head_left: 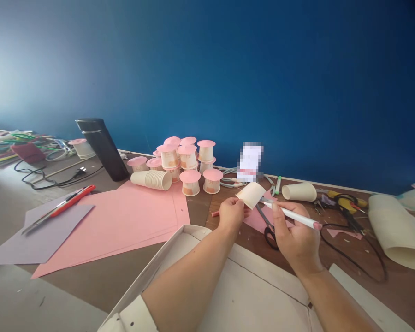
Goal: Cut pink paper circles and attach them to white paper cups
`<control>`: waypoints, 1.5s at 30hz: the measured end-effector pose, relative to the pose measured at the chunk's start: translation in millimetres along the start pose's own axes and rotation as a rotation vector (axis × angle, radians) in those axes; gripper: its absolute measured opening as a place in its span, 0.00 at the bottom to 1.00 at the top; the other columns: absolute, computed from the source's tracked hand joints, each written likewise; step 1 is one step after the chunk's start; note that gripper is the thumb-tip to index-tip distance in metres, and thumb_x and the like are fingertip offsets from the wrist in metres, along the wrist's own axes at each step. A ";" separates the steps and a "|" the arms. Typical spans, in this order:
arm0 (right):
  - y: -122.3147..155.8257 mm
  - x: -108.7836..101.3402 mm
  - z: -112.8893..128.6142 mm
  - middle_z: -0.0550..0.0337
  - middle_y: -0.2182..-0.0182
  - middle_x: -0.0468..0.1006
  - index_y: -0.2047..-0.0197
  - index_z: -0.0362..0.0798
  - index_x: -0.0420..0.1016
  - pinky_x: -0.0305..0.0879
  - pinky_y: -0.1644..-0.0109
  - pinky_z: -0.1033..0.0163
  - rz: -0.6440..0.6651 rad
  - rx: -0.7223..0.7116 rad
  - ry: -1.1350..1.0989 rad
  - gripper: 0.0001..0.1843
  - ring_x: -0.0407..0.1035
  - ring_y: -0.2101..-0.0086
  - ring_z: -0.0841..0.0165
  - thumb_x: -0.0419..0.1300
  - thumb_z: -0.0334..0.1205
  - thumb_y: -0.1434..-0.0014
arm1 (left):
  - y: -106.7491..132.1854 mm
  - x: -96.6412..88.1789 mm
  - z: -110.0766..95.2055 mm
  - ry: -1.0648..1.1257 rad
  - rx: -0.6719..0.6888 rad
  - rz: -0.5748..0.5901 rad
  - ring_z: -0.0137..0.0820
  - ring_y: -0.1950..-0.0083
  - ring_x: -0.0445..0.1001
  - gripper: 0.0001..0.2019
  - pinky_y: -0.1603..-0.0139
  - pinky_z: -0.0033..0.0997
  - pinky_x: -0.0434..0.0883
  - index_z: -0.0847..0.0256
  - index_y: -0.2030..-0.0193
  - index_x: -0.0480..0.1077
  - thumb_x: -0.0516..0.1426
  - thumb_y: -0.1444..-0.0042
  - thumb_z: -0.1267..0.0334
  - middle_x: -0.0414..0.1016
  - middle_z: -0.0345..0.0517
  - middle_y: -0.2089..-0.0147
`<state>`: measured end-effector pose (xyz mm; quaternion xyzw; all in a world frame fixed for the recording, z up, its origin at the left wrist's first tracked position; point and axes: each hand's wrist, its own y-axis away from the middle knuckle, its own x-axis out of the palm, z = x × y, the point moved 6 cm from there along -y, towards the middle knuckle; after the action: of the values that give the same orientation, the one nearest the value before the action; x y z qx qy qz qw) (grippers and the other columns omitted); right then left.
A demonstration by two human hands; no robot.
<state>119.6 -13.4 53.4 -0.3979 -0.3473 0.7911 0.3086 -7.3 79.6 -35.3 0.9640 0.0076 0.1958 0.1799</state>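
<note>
Hands hold a tilted paper cup and marker; nested cups lie sideways.

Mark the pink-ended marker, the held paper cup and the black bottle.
Pink-ended marker (pixel 298 216), head view: on its barrel.
Held paper cup (pixel 251 195), head view: on its side wall.
Black bottle (pixel 105 151), head view: mid-body.

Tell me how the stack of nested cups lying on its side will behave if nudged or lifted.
The stack of nested cups would probably roll if nudged, since its round sides rest on the surface. It is likely light for its size, as the cups look like thin paper. Lifted by one end, it may slide apart: no band or wrapper shows around it.
</note>
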 end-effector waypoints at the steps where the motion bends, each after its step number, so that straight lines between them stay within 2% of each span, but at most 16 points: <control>1: -0.1 0.0 0.6 0.54 0.67 0.80 0.62 0.48 0.75 0.70 0.60 0.60 0.000 -0.002 -0.003 0.09 0.75 0.65 0.62 0.58 0.44 0.37 | -2.7 -2.9 0.3 -0.026 -0.003 -0.010 0.33 0.72 0.77 0.02 0.68 0.29 0.75 0.65 0.71 0.68 0.57 0.49 0.72 0.75 0.50 0.77; 7: 0.0 -0.2 2.1 0.54 0.68 0.81 0.63 0.48 0.76 0.70 0.62 0.62 0.000 0.002 0.023 0.10 0.75 0.68 0.63 0.59 0.44 0.38 | -8.8 -17.2 -9.1 -0.206 0.026 -0.043 0.32 0.76 0.76 0.02 0.72 0.28 0.74 0.64 0.68 0.69 0.58 0.50 0.71 0.74 0.46 0.78; 13: 0.7 0.8 -0.1 0.54 0.69 0.81 0.63 0.47 0.77 0.70 0.63 0.62 0.011 0.023 0.028 0.11 0.75 0.69 0.63 0.59 0.45 0.38 | -11.6 -27.2 -16.2 -0.264 0.001 -0.093 0.34 0.75 0.77 0.16 0.72 0.29 0.75 0.67 0.53 0.68 0.60 0.51 0.72 0.73 0.43 0.78; 17: 1.1 0.7 -1.5 0.53 0.68 0.81 0.63 0.47 0.77 0.70 0.63 0.62 0.018 0.040 0.022 0.12 0.75 0.69 0.63 0.58 0.46 0.38 | -14.8 -28.8 -17.4 -0.273 -0.010 -0.090 0.34 0.75 0.77 0.21 0.72 0.30 0.76 0.69 0.47 0.65 0.60 0.49 0.73 0.73 0.42 0.78; 35: 0.8 0.3 1.2 0.52 0.68 0.82 0.64 0.46 0.76 0.69 0.63 0.62 0.023 0.027 0.025 0.11 0.76 0.69 0.63 0.59 0.45 0.38 | -10.1 -29.1 -19.8 -0.361 0.036 -0.066 0.33 0.74 0.78 0.13 0.72 0.30 0.75 0.67 0.53 0.67 0.56 0.46 0.72 0.75 0.46 0.73; 45: 1.0 2.0 0.5 0.53 0.67 0.82 0.63 0.46 0.76 0.69 0.65 0.63 0.023 0.024 0.021 0.11 0.76 0.69 0.64 0.59 0.45 0.39 | -1.4 -29.7 -22.0 -0.571 0.065 -0.050 0.32 0.74 0.77 0.16 0.73 0.29 0.73 0.59 0.50 0.69 0.57 0.46 0.65 0.79 0.44 0.71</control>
<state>118.0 -12.6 52.0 -0.4065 -0.3299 0.7943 0.3081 -43.1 85.9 -28.1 0.9848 -0.0134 -0.0883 0.1487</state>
